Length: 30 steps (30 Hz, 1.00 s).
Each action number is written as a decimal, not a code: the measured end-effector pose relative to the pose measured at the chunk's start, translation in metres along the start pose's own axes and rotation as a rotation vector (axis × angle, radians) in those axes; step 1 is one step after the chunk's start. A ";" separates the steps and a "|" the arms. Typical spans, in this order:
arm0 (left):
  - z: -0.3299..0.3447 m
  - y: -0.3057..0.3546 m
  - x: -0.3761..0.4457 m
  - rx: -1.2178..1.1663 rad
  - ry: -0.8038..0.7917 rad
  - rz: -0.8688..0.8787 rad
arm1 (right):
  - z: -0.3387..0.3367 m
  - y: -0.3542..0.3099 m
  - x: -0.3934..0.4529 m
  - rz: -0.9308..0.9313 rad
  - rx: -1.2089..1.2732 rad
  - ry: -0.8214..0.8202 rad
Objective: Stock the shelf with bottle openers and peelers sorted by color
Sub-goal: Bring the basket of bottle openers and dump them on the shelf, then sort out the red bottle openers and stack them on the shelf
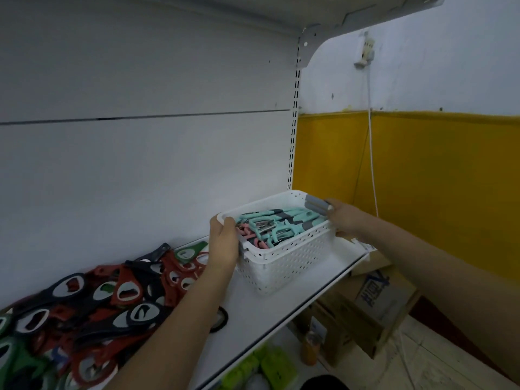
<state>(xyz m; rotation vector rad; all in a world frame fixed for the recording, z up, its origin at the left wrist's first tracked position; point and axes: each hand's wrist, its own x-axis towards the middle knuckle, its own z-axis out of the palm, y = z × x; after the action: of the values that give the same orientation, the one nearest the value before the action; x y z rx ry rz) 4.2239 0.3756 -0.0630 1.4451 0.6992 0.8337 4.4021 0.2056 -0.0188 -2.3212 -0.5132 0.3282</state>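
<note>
White shelf (pixel 281 313) against a yellow-and-white wall, with a basket of peelers being set at its right end.

Largest is the loose heap of red, black and green bottle openers (pixel 92 302) at the left, still unsorted; next the white perforated basket (pixel 284 263) of teal and pink peelers (pixel 278 223). The left hand (pixel 223 246) curls its fingers over the near-left rim; the right hand (pixel 342 218) grips the far-right rim. Next, I judge: seat the basket, let go, then sort the openers by colour.
</note>
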 end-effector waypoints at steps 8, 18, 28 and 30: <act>0.012 -0.006 0.043 0.040 0.045 -0.017 | 0.012 -0.002 0.035 0.007 0.107 0.053; 0.033 -0.003 0.086 0.108 0.273 -0.134 | 0.026 -0.019 0.093 0.013 -0.006 0.115; -0.013 0.005 0.045 0.116 0.108 -0.234 | 0.031 -0.047 0.040 -0.294 -0.314 0.602; -0.051 0.006 0.011 0.219 -0.004 -0.035 | 0.046 -0.066 0.011 -0.595 -0.224 0.737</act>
<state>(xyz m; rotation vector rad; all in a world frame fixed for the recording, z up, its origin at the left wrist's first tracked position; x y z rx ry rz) 4.1870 0.4127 -0.0574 1.6252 0.8306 0.7445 4.3770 0.2820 -0.0061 -2.1548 -0.8349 -0.8671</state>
